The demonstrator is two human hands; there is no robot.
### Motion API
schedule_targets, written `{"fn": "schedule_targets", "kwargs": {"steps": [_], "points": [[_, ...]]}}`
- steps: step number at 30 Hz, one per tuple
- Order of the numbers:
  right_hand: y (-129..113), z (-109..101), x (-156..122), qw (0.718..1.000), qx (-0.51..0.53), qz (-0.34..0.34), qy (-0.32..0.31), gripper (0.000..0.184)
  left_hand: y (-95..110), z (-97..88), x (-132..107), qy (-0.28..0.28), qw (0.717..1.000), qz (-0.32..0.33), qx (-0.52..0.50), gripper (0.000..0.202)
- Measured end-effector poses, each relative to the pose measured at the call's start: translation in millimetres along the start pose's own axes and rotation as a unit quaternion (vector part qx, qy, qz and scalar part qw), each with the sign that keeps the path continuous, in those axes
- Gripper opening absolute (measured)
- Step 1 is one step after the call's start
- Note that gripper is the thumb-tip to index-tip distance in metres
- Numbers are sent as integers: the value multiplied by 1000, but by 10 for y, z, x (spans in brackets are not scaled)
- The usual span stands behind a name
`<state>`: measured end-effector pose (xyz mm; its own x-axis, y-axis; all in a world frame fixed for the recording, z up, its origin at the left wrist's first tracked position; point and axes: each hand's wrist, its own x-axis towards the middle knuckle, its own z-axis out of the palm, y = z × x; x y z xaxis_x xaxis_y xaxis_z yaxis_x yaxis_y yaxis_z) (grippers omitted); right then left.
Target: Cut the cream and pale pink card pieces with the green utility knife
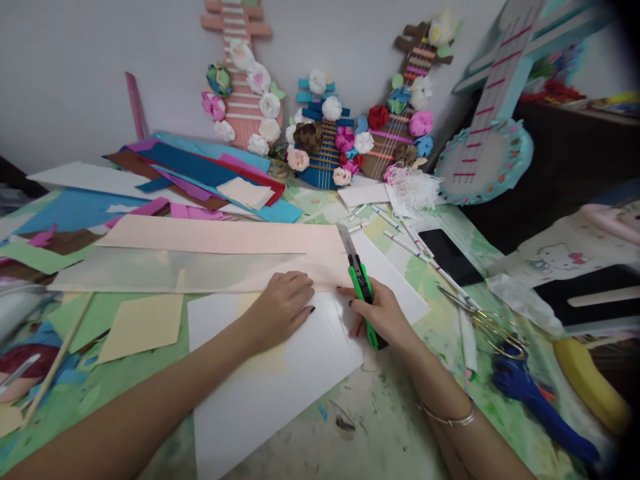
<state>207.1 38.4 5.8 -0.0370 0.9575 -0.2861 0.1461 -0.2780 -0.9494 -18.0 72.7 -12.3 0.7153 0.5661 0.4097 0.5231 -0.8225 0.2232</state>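
My right hand [379, 312] grips a green and black box cutter [361, 283], its blade out and pointing away from me over the right end of a pale pink paper sheet [325, 243]. My left hand [283, 307] rests on the near edge of that sheet, fingers lying on it and holding nothing. A long strip of the pink sheet reaches to the left, beside a translucent pale layer [130, 270]. Under both hands lies white paper [280, 380]. Whether the blade touches the pink sheet I cannot tell.
Coloured paper strips [200, 173] are piled at the back left. Paper-flower-covered instrument models [325, 147] lean against the wall. On the right lie a black phone [450, 255], gold-handled scissors [493, 327], a blue-handled tool [540, 407] and a yellow object [590, 383].
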Motion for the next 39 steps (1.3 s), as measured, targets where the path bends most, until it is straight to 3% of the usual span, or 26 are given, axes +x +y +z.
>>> {"fn": "schedule_targets", "kwargs": {"steps": [8,15,21,26,31,39], "points": [[-125,-78,-27,996,17,-61,59,30,7,-27,57,-74,996,40,13,33],[-52,-40,-20,998,-52,-42,-5,33,0,4,55,-93,996,10,14,46],[-59,-77,25,996,-2,-48,70,27,-14,-80,101,-92,995,6,-47,37],[20,-113,101,993,10,-46,107,28,9,-161,311,-101,992,31,-71,32],[47,-132,111,993,32,-37,108,30,-22,-51,493,-129,987,61,-72,33],[35,-144,93,994,38,-34,93,35,-48,69,479,-96,987,50,-121,30]]}}
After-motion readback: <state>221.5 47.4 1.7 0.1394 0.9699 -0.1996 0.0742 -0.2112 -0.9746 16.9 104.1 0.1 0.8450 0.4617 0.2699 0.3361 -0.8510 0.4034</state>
